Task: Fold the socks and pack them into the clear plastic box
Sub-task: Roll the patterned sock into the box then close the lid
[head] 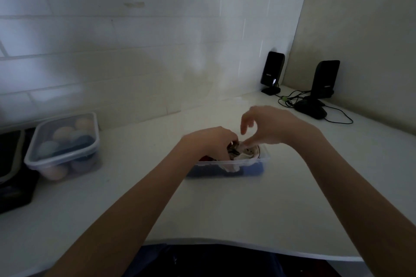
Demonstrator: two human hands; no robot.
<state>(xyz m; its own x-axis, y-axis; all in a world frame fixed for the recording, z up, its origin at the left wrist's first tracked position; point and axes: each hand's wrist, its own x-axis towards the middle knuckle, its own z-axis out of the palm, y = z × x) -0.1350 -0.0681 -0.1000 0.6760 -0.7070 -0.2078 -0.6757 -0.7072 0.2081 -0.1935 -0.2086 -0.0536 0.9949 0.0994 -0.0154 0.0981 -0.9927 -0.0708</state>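
From the head camera, the clear plastic box sits mid-table. The left hand presses curled fingers onto the socks inside; the right hand pinches a pale one. Soft, light fabric likely springs back, so grip at the fold.

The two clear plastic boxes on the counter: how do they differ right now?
The box under the hands is open, with no lid on, and both hands reach into it; the box at the left has its lid on and nobody touches it. The open box holds loose socks, one draping over its near wall; the lidded box holds rounded bundles. Both are clear, rectangular and on the white counter.
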